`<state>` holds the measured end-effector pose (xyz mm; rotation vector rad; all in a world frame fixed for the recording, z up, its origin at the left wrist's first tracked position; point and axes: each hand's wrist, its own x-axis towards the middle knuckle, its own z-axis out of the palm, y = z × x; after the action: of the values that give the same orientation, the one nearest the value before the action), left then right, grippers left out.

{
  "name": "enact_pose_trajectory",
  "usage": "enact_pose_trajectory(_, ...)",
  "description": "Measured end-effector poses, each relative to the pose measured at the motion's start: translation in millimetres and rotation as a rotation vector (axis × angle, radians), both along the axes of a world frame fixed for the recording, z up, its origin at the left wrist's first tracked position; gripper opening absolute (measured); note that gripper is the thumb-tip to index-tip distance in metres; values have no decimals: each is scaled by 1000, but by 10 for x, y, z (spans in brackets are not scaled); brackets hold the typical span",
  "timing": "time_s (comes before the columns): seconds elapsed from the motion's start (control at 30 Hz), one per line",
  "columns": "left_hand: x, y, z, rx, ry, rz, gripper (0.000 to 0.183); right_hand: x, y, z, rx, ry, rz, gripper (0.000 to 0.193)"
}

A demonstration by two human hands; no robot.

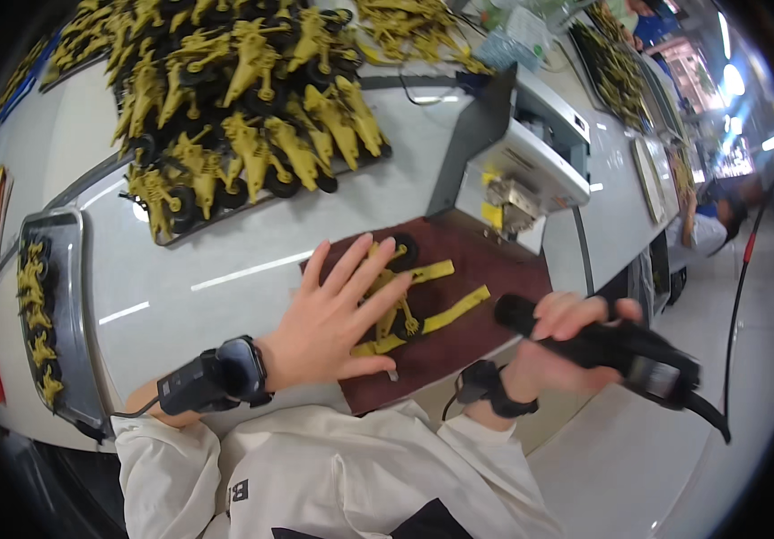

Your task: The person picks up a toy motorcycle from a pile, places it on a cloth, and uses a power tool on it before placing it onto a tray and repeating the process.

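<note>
On the maroon mat (450,352), our left grip (331,313) lies spread, unclenched, over the yellow wheeled part (391,322); our right grip (556,363) clasps the black corded tool (622,349) beside it. We should probably steady the part flat and align the tool squarely.

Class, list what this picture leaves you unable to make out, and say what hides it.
- Head view: much of the yellow part, covered by the left hand.
- Head view: the pale patch on the black tool in the right hand, blurred.
- Head view: the far end of the pile, cut off by the top edge.
- Head view: what the co-worker at far right does, small and blurred.
</note>
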<state>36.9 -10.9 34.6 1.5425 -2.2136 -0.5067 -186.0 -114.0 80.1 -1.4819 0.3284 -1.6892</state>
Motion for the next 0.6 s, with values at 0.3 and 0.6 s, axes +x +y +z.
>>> enact_pose_trajectory(0.3,-208,-41,-253,-34,41,141,93,249,-662,526,-1,-12,-114,107)
enact_pose_trajectory(0.6,-243,23,-237,-12,18,155,91,396,-437,375,263,74,21,94)
